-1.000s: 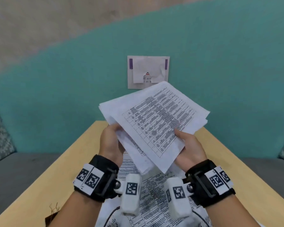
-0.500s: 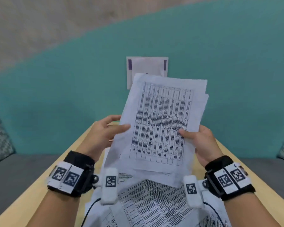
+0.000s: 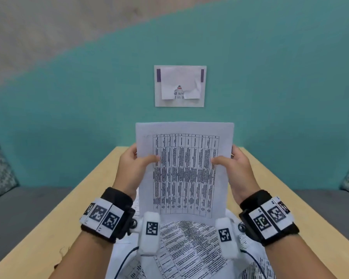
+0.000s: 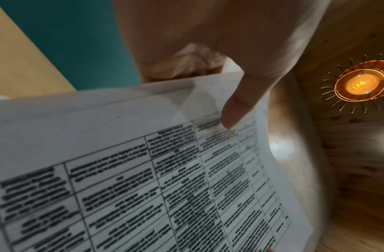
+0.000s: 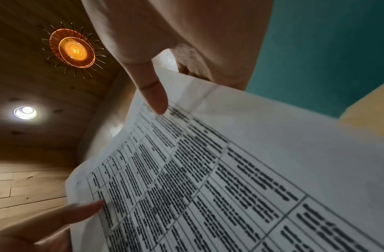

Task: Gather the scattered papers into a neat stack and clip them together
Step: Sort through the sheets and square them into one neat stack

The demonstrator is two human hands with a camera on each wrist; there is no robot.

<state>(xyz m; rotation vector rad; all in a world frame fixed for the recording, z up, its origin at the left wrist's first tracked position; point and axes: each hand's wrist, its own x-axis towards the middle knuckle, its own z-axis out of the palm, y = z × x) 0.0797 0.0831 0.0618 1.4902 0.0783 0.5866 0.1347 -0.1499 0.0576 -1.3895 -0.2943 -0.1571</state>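
A stack of white papers [image 3: 184,170] printed with a table stands upright above the wooden table [image 3: 73,214], its edges lined up. My left hand [image 3: 136,164] grips the left edge, thumb on the front sheet and fingers behind. My right hand [image 3: 233,165] grips the right edge the same way. The left wrist view shows the papers [image 4: 143,179] under my left hand [image 4: 212,71]. The right wrist view shows the papers [image 5: 230,170] pinched by my right hand [image 5: 165,71]. More printed sheets [image 3: 189,248] lie flat below my wrists. No clip is visible.
A teal wall [image 3: 69,117] rises behind the table, with a paper notice [image 3: 179,86] taped to it. A grey bench seat [image 3: 18,208] with patterned cushions flanks the table on both sides. A ceiling lamp [image 5: 73,49] glows overhead.
The papers turned from a fanned, slanted bundle to an upright, squared stack. My left hand moved from loosely beside the sheets to gripping the left edge; both hands drew closer in.
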